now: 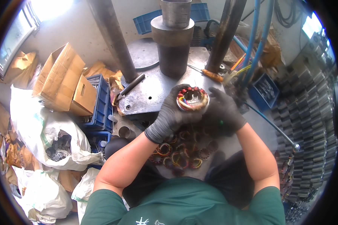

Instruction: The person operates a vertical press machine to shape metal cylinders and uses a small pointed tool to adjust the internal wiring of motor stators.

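Both my hands wear dark grey gloves and are raised in front of the press bed. My left hand (pixel 169 115) is closed round the left side and underside of a motor stator (pixel 194 108). This ring-shaped part is tilted so that its hollow centre faces me, with red-tipped coil ends and yellow and blue wires round its rim. Close to the stator's right side is my right hand (pixel 224 114), its fingers smeared by motion; whether they touch the ring I cannot make out. Below the hands, several wound stators with coloured leads (pixel 180 154) lie between my knees, partly hidden.
Ahead is a steel press bed (pixel 141 98) with a thick ram (pixel 172 48) between two columns. A metal bar (pixel 131 85) and an orange-handled tool (pixel 213 75) lie on it. Cartons (pixel 62 80), blue crates and white sacks (pixel 37 120) crowd the left; stacked metal parts (pixel 308 123) rise right.
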{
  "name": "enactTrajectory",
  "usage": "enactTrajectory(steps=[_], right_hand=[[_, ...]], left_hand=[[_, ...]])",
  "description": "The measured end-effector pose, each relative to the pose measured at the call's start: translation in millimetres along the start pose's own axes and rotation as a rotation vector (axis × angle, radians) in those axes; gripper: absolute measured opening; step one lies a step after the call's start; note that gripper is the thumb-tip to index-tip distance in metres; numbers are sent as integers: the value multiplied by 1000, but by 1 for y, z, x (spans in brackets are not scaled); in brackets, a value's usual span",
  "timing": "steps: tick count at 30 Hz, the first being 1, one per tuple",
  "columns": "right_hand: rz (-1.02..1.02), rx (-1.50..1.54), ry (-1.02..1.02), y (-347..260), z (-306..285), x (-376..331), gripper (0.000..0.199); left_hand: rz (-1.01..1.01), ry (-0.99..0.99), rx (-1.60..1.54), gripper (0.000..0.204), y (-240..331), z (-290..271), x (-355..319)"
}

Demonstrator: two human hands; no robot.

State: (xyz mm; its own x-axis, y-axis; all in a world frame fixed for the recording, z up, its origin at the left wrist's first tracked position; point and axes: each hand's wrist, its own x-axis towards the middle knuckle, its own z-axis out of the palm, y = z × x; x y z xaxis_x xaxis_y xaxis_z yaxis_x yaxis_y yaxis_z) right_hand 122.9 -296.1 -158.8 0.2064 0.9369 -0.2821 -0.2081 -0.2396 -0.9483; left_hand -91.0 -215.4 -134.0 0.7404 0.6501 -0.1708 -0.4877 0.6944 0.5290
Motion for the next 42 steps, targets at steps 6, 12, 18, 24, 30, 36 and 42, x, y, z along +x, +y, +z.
enactTrajectory(steps=[6,12,18,24,30,36,42], right_hand=[[-741,-1730,124,47,-27,50,68],[-880,-1670,56,61,-19,54,40],[-946,-1252,228,33,3,25,23],[-955,-544,312,1,30,-31,13],[-996,-559,153,-12,33,-41,17],[-888,-591,147,-10,29,-37,13],[-855,-614,140,-6,28,-33,13]], left_hand=[[240,-222,369,82,9,-57,16],[-137,-165,-318,102,14,-60,22],[-79,12,-273,104,20,-49,13],[-106,20,-325,102,16,-56,16],[-87,128,-278,102,7,-47,18],[-133,129,-281,98,3,-48,19],[-145,88,-240,100,1,-52,20]])
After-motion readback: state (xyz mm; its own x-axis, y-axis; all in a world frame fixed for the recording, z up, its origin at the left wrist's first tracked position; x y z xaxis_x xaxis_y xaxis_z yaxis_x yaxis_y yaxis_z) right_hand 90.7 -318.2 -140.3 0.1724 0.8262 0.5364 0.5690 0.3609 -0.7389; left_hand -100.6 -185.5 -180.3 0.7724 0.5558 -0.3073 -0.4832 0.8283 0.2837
